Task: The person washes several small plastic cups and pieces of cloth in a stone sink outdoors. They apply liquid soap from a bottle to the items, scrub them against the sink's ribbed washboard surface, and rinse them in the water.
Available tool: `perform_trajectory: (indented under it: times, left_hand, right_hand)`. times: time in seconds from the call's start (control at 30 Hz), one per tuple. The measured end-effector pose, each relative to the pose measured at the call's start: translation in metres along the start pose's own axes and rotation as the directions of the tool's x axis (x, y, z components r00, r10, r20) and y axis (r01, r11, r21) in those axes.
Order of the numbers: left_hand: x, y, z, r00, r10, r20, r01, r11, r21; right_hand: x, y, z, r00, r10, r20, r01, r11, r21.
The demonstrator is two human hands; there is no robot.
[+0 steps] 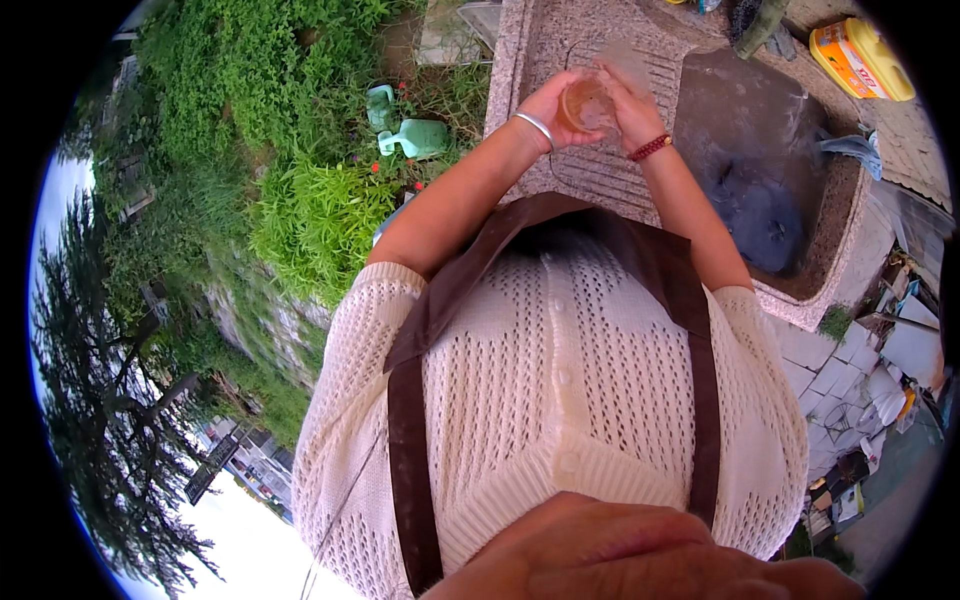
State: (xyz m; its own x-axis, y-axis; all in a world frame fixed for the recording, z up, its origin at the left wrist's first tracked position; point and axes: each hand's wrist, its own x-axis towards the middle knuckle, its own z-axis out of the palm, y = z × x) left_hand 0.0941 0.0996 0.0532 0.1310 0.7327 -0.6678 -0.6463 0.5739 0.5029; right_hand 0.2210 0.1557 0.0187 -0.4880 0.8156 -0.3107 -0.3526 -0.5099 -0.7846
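My left hand (548,107), with a silver bangle at its wrist, is wrapped round a see-through, brownish round cup (588,106) with its round end facing up. Against the other side of the cup, my right hand (636,118) is closed, a red bead bracelet on that wrist. A pale, translucent smear shows by the right fingertips, too blurred to name. Both hands are over the ribbed drainboard (600,180) of a speckled stone sink. To the right of the hands lies the basin (700,130), holding murky water and a dark blue cloth-like thing (760,215) under the surface.
A yellow jug (862,60) with an orange label stands at the sink's far right. Light blue cloth (853,150) hangs on the basin's right rim. Green plastic containers (415,139) sit among plants on the left. Clutter (890,390) covers the paved ground at right.
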Motion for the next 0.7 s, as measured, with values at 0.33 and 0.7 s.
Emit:
perform_trajectory:
  times: [0.33, 0.7]
  left_hand:
    - [0.011, -0.001, -0.002, 0.989, -0.15, -0.007, 0.15, 0.989, 0.019]
    - [0.021, -0.01, -0.045, 0.98, -0.166, -0.108, 0.159, 0.985, -0.069]
  right_hand:
    - [0.017, -0.003, -0.007, 0.941, 0.057, -0.334, -0.01, 0.99, 0.139]
    - [-0.014, 0.018, -0.196, 0.577, -0.673, -0.462, -0.52, 0.134, -0.844]
